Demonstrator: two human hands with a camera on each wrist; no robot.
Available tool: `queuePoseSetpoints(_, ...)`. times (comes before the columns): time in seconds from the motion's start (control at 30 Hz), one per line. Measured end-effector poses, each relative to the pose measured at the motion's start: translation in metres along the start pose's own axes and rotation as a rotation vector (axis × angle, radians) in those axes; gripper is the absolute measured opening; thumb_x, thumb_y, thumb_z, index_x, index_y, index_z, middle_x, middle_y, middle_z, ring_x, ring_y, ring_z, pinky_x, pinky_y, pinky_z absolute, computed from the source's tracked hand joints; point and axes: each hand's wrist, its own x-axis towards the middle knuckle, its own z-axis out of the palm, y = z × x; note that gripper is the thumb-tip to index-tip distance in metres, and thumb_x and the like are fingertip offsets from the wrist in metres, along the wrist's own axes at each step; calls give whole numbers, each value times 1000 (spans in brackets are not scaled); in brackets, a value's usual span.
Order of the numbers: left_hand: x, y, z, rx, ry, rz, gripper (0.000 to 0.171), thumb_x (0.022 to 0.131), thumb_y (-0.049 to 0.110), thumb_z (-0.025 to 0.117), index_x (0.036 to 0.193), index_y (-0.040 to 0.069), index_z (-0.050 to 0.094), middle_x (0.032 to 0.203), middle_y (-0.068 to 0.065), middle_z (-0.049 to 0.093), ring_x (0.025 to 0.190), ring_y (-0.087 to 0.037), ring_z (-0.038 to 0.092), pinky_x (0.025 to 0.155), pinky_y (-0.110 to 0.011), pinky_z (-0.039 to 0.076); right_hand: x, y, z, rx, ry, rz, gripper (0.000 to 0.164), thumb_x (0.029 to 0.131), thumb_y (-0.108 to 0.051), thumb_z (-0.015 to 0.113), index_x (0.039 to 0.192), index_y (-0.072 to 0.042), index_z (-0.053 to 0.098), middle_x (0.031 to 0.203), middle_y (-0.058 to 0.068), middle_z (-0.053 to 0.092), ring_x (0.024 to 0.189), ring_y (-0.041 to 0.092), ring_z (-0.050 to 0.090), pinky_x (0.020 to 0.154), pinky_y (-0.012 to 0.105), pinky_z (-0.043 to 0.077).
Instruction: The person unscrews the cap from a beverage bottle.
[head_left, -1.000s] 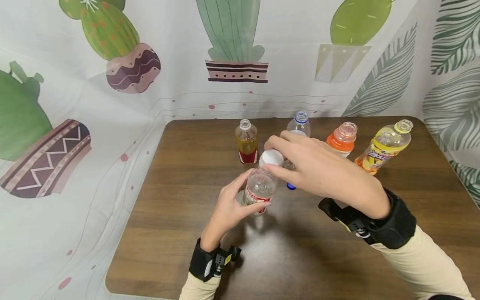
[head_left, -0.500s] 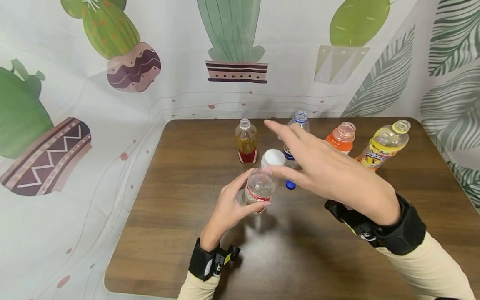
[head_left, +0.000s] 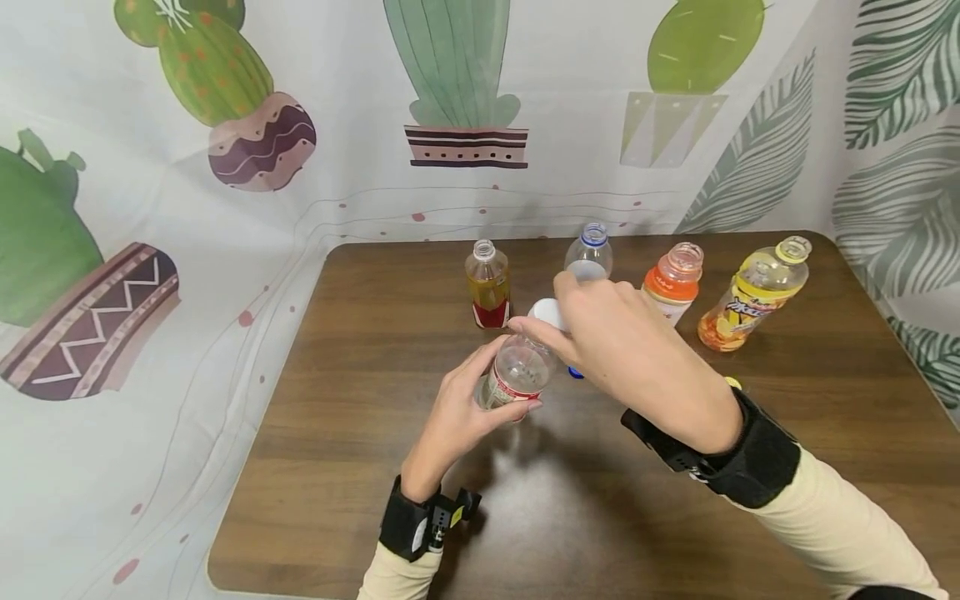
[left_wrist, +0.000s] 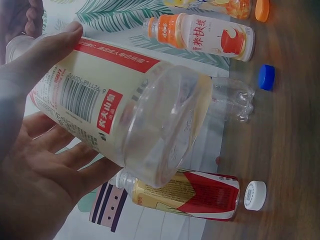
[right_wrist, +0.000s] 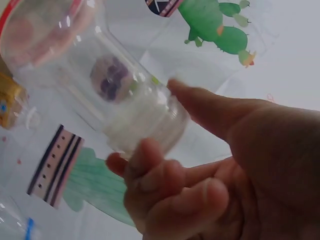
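Observation:
My left hand (head_left: pixel 457 408) grips a clear plastic bottle (head_left: pixel 522 367) around its body, thumb on the near side. In the left wrist view its cream and red label (left_wrist: pixel 90 85) shows between thumb and fingers, and the bottle tilts with its base in full view. A white cap (head_left: pixel 546 312) sits on its neck. My right hand (head_left: pixel 622 358) pinches this cap between thumb and curled fingers, partly covering it in the head view. From the right wrist, the ribbed side of the cap shows between the thumb and fingertips.
Behind stand uncapped bottles: one with a gold-and-red label (head_left: pixel 489 287), a blue-ringed clear one (head_left: pixel 588 250), an orange-topped one (head_left: pixel 672 279) and a yellow-labelled one (head_left: pixel 757 292). Loose caps lie before them: white (left_wrist: pixel 256 195), blue (left_wrist: pixel 267 77), orange (left_wrist: pixel 262 10) and yellow (head_left: pixel 733 382).
The right hand's fingers spread off the cap half a second ago and have now closed on it again, with the wrist turned. The left hand keeps its grip on the bottle.

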Motion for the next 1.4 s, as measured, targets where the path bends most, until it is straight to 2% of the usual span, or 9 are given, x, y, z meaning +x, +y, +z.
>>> queuePoseSetpoints(0.3,1,-2,-1,-16,-2,-25,78,75,31,88,143,31,49,130,7,63,113,-10,62,96,-39,53,4,7,-4,90,-74,-13,33,96,-42,62,92,-9,56,68,1,53,54,17,51,47,28,38)
queuePoseSetpoints(0.57,-1,1,-2,-56,-11,-42,77,73,32,89,140,30,52,128,8,64,112,-9,62,96,-35,53,-4,13,-15,136,-133,-174,19,99,-31,60,113,-18,61,90,0,55,68,14,50,61,29,44)
queuePoseSetpoints(0.77,-2,0,-3,-42,-14,-46,77,72,30,90,140,28,53,127,5,64,109,-11,62,94,-44,54,-8,20,-13,192,-120,-316,29,95,-14,66,122,-21,59,92,-1,50,75,10,45,64,24,43)
queuePoseSetpoints(0.93,-2,-1,-3,-41,-22,-57,78,72,29,90,141,27,52,129,4,64,111,-12,63,95,-45,54,-8,22,-13,208,-137,-308,36,96,-17,66,131,-22,58,95,-1,51,78,10,46,68,26,44)
queuePoseSetpoints(1.07,-2,-1,-2,-33,-18,-54,77,73,29,89,141,28,52,130,4,64,112,-12,62,96,-45,53,-10,21,-16,168,-136,-216,52,97,-35,64,144,-19,49,103,3,57,80,13,53,70,30,47)
queuePoseSetpoints(1.13,-2,-2,-2,-32,-16,-52,77,74,29,89,141,28,52,129,4,64,112,-13,62,95,-47,53,-10,17,-16,134,-124,-147,53,96,-45,60,138,-13,53,98,5,61,76,15,57,66,32,49)
queuePoseSetpoints(1.23,-2,-2,-2,-26,-18,-41,78,74,28,89,142,28,51,130,3,64,112,-13,62,95,-48,53,-6,11,-9,76,-107,-59,47,95,-53,58,106,-7,60,80,3,61,62,16,59,54,33,48)
queuePoseSetpoints(1.3,-1,-2,-1,-20,-25,-35,78,74,28,88,143,28,50,130,3,63,112,-13,62,95,-47,53,-3,9,-4,43,-95,-34,46,95,-53,59,88,-7,57,65,0,52,51,16,52,46,30,40)
queuePoseSetpoints(1.4,-2,-3,0,3,-30,-23,78,75,29,88,142,27,50,128,4,63,111,-12,62,95,-42,54,-2,7,2,35,-84,-21,43,96,-49,60,81,-9,55,62,-1,47,49,16,49,44,29,36)
